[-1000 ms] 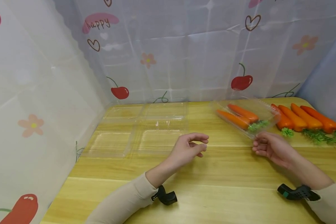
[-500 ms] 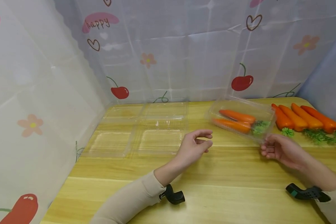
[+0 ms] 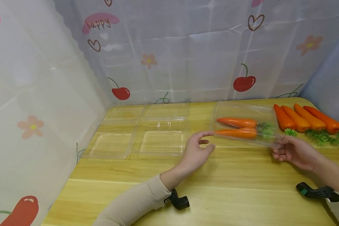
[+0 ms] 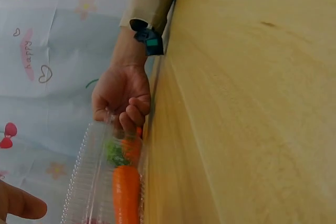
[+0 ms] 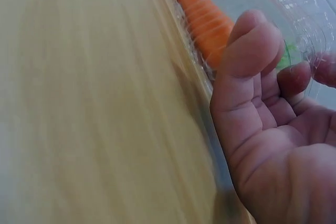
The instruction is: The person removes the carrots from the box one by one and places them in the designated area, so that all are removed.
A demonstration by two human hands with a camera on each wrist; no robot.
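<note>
A clear plastic food box [image 3: 237, 110] with two orange carrots [image 3: 237, 122] in it stands at the middle right of the table. The carrots lie side by side with their green tops to the right. My right hand [image 3: 298, 154] pinches the box's near right corner between thumb and fingers, as the left wrist view shows too. The right wrist view has a carrot [image 5: 205, 24] behind the ribbed plastic wall. At the box's left side, my left hand [image 3: 196, 150] is held with thumb and index finger apart and nothing between them.
Several loose carrots [image 3: 302, 119] with green tops lie in a row at the right. More clear plastic boxes [image 3: 161, 153] sit on the wooden table [image 3: 164, 194] at the left. Printed curtains [image 3: 169, 62] enclose the back and sides.
The box has come down from a tilt and turned more square to the table's back edge, its near right corner moving right with my right hand. My left hand has moved slightly right.
</note>
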